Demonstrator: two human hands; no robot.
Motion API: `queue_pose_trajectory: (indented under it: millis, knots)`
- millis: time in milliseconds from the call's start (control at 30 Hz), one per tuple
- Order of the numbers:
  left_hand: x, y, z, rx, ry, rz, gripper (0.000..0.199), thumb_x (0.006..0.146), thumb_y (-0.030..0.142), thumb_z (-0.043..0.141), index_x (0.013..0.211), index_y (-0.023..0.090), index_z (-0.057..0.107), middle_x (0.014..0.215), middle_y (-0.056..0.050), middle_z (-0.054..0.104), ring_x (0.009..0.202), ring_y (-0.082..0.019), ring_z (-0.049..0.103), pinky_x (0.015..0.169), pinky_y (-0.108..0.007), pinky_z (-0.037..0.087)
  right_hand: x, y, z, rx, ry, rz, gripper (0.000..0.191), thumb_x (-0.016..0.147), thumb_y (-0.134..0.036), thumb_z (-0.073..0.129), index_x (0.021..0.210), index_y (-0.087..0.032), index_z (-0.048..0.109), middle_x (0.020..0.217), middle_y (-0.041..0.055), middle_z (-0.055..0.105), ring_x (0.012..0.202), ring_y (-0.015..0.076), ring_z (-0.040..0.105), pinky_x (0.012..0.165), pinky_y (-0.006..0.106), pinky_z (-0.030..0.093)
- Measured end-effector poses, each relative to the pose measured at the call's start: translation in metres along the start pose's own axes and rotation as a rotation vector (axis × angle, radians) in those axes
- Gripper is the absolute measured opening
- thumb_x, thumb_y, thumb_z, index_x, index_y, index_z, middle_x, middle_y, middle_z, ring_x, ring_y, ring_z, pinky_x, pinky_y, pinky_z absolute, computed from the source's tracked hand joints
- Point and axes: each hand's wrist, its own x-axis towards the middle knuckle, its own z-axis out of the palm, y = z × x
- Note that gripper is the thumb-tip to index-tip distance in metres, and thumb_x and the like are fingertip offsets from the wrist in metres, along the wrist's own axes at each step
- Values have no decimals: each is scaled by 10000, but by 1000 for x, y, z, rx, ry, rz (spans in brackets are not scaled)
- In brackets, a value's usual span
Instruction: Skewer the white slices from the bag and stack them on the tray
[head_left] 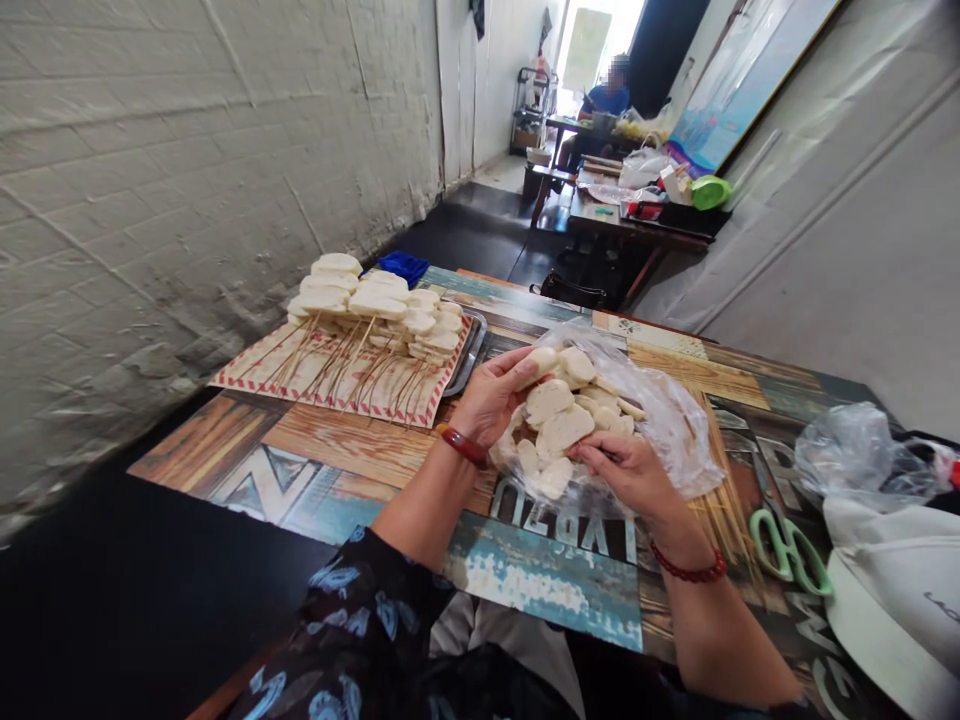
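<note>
Pale oval bread slices (566,430) lie heaped on a clear plastic bag (679,425) in front of me. My left hand (495,395), with an amber bangle at the wrist, pinches one slice (541,362) between thumb and fingers at the heap's left edge. On the heap's near right side, my right hand (626,475) has its fingertips closed at the edge of another slice; its other fingers are curled and partly hidden. Left of the hands, skewered bread slices (379,300) are stacked on patterned paper (409,395) over a metal tray (470,350), their sticks pointing toward me.
Bamboo skewers (724,500) lie right of the bag, beside green-handled scissors (787,555). A white cap (892,590) and a crumpled plastic bag (840,450) sit at the far right. A blue cloth (403,266) lies behind the stack. Farther back, a person (611,100) sits at another table.
</note>
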Motion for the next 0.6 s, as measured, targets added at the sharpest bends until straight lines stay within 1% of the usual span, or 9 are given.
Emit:
queue_pose_trajectory:
  millis: [100,200,267,400,600]
  knots:
    - [-2,1,1,8,-18,3,391,665,212,842,1030,129,725,943,-92,757,813,-199,714,755,-315,560,0,2,-1,-13,13,-1,286,904,-391,589,855,-174,768,667,24,655,607,142,553,572,251,427]
    - [-1,1,-1,33,-71,4,435,675,211,836,1082,124,710,1001,-111,752,851,-195,711,795,-308,552,0,3,-2,-32,16,-4,291,912,-385,582,833,-174,766,646,20,641,600,140,550,570,248,422]
    - [0,1,-2,39,-93,6,437,662,209,848,1067,123,708,1004,-108,750,851,-186,709,800,-299,550,0,1,-3,-35,21,-12,292,911,-384,582,813,-174,760,635,19,637,592,139,547,565,247,418]
    - [1,3,-3,37,-71,5,396,623,198,874,970,112,704,937,-97,752,809,-177,709,768,-286,559,0,-2,-4,-30,35,-23,291,904,-386,583,807,-173,755,625,19,637,580,139,544,554,247,415]
    - [1,3,-2,56,-54,-8,398,641,227,862,989,106,712,949,-106,752,810,-183,704,750,-284,562,0,0,-4,-31,54,-22,288,911,-381,570,824,-185,763,625,16,643,588,143,558,575,251,431]
